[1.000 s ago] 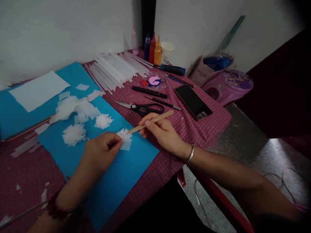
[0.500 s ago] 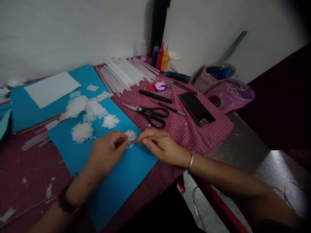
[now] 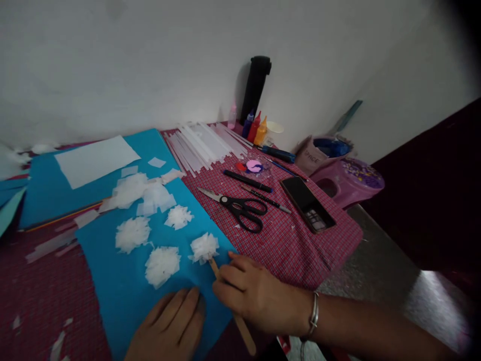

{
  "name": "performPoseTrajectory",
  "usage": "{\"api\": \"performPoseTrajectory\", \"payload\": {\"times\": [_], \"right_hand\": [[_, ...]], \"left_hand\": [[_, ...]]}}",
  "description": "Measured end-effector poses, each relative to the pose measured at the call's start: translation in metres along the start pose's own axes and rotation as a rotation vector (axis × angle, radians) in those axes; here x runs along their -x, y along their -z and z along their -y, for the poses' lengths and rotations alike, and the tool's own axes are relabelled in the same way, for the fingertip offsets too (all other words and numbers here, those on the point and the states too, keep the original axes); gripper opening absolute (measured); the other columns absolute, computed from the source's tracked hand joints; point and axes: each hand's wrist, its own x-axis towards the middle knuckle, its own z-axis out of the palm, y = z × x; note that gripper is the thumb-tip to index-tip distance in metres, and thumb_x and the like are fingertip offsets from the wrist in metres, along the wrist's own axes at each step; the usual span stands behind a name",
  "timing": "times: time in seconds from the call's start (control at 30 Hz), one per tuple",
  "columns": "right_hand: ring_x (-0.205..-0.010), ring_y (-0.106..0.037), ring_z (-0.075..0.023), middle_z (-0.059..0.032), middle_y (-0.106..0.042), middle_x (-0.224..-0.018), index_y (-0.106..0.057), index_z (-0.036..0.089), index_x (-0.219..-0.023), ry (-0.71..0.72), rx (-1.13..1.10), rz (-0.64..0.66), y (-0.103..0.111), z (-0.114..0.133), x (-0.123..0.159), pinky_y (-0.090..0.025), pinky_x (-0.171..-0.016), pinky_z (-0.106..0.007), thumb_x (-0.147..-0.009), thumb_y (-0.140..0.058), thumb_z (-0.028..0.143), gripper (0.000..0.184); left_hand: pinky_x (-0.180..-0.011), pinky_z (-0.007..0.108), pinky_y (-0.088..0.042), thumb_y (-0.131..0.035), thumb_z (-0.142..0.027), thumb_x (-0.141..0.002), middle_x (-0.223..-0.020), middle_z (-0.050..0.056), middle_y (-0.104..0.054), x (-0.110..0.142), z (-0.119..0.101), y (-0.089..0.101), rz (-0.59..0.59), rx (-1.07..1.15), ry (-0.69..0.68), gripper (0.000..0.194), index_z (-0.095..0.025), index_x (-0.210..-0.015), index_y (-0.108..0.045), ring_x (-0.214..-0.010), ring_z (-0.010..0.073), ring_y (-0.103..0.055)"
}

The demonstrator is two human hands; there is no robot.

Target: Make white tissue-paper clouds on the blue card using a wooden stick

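My right hand point(image 3: 259, 288) grips a wooden craft stick point(image 3: 244, 333). The stick's far tip meets the lower edge of a white tissue-paper puff point(image 3: 205, 247) on the blue sheet point(image 3: 112, 296). At the sheet's near part lies my left hand point(image 3: 169, 326), palm down, fingers stretched side by side and holding nothing visible; its thumb is hidden. Just beyond those fingers sits a second white puff point(image 3: 163, 265). Two more puffs, one larger point(image 3: 132, 234) and one smaller point(image 3: 179, 217), rest farther up the sheet.
Black-handled scissors point(image 3: 240, 208), a marker point(image 3: 248, 180) and a phone point(image 3: 308, 204) lie to the right on the checked cloth. White strips point(image 3: 206, 143), paint bottles point(image 3: 256, 127) and a paint palette point(image 3: 252, 167) are at the back. A pink stool point(image 3: 347, 183) stands beyond the table.
My left hand has left the small puff and moved down toward me. The right hand has shifted nearer and tilted the stick. The puff near my left hand now shows; the camera view has tipped up.
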Motion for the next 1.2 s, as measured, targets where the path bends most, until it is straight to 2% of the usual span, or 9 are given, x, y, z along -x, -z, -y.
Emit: {"api": "performPoseTrajectory", "payload": {"times": [0.17,0.3,0.5,0.6,0.73,0.87,1.0,1.07,1.2], "right_hand": [[-0.088,-0.059,-0.0204,-0.0094,-0.064,-0.097,-0.058,0.015,-0.110,-0.056,-0.087,-0.025,0.003,0.000,0.000,-0.046,-0.096,-0.043,-0.094,-0.042,0.015,0.023],[-0.087,-0.059,-0.0170,-0.0077,-0.063,-0.093,-0.059,0.018,-0.106,-0.272,-0.481,-0.269,0.007,-0.002,0.001,-0.051,-0.078,-0.031,-0.097,-0.040,0.023,0.022],[-0.070,-0.061,-0.0145,-0.0034,-0.062,-0.079,-0.058,0.019,-0.093,-0.610,-1.063,-0.555,0.000,-0.012,0.001,-0.051,-0.067,-0.029,-0.097,-0.041,0.039,0.027],[-0.072,-0.061,-0.0148,-0.0028,-0.062,-0.077,-0.059,0.018,-0.093,-0.578,-1.147,-0.521,-0.003,-0.013,0.001,-0.049,-0.069,-0.029,-0.096,-0.045,0.042,0.028],[-0.074,-0.060,-0.0147,-0.0031,-0.062,-0.079,-0.060,0.017,-0.092,-0.525,-1.123,-0.484,-0.003,-0.011,0.001,-0.048,-0.070,-0.029,-0.095,-0.047,0.043,0.029],[-0.068,-0.058,-0.0132,-0.0019,-0.061,-0.074,-0.058,0.017,-0.091,-0.547,-1.155,-0.536,-0.004,-0.013,-0.001,-0.047,-0.066,-0.027,-0.093,-0.048,0.047,0.032],[-0.066,-0.058,-0.0126,-0.0015,-0.061,-0.073,-0.058,0.016,-0.091,-0.529,-1.170,-0.534,-0.005,-0.015,-0.001,-0.047,-0.064,-0.027,-0.093,-0.048,0.045,0.031],[-0.067,-0.058,-0.0124,-0.0013,-0.060,-0.074,-0.059,0.016,-0.091,-0.519,-1.158,-0.527,-0.004,-0.015,0.000,-0.047,-0.064,-0.027,-0.094,-0.047,0.042,0.028],[-0.071,-0.058,-0.0117,-0.0018,-0.061,-0.080,-0.061,0.016,-0.089,-0.463,-1.085,-0.503,-0.002,-0.015,0.001,-0.047,-0.067,-0.026,-0.096,-0.045,0.031,0.022]], "left_hand": [[-0.088,0.042,-0.042,-0.034,-0.017,-0.091,-0.104,0.004,-0.073,-0.006,0.000,0.001,0.009,-0.011,0.007,0.038,-0.024,-0.098,-0.070,-0.098,0.0244,-0.062],[-0.085,0.041,-0.043,-0.032,-0.012,-0.091,-0.102,0.004,-0.073,-0.015,0.000,0.010,0.020,-0.032,-0.011,0.040,-0.023,-0.094,-0.071,-0.094,0.0236,-0.062],[-0.083,0.036,-0.044,-0.039,-0.013,-0.091,-0.097,0.004,-0.072,-0.025,0.002,0.017,-0.048,-0.037,-0.023,0.032,-0.020,-0.093,-0.070,-0.087,0.0203,-0.062],[-0.085,0.036,-0.044,-0.035,-0.012,-0.091,-0.096,0.006,-0.071,-0.027,0.013,0.020,-0.055,-0.026,-0.059,0.034,-0.018,-0.096,-0.068,-0.089,0.0207,-0.061],[-0.080,0.039,-0.044,-0.033,-0.005,-0.087,-0.095,0.010,-0.067,-0.044,0.029,0.035,0.044,-0.216,-0.136,0.039,-0.015,-0.107,-0.064,-0.091,0.0248,-0.058],[-0.074,0.035,-0.042,-0.040,0.000,-0.084,-0.088,0.007,-0.065,-0.078,0.036,0.048,0.178,-0.325,-0.248,0.034,-0.016,-0.102,-0.065,-0.082,0.0221,-0.058],[-0.068,0.035,-0.041,-0.043,-0.005,-0.087,-0.082,0.005,-0.063,-0.098,0.042,0.046,0.256,-0.267,-0.343,0.027,-0.017,-0.095,-0.065,-0.077,0.0215,-0.056],[-0.068,0.034,-0.042,-0.043,-0.010,-0.089,-0.081,0.005,-0.062,-0.100,0.046,0.042,0.292,-0.190,-0.289,0.023,-0.017,-0.091,-0.064,-0.077,0.0218,-0.055],[-0.073,0.031,-0.044,-0.045,-0.021,-0.091,-0.082,0.004,-0.059,-0.103,0.049,0.037,0.277,0.107,0.010,0.020,-0.018,-0.084,-0.063,-0.083,0.0196,-0.056]]}}
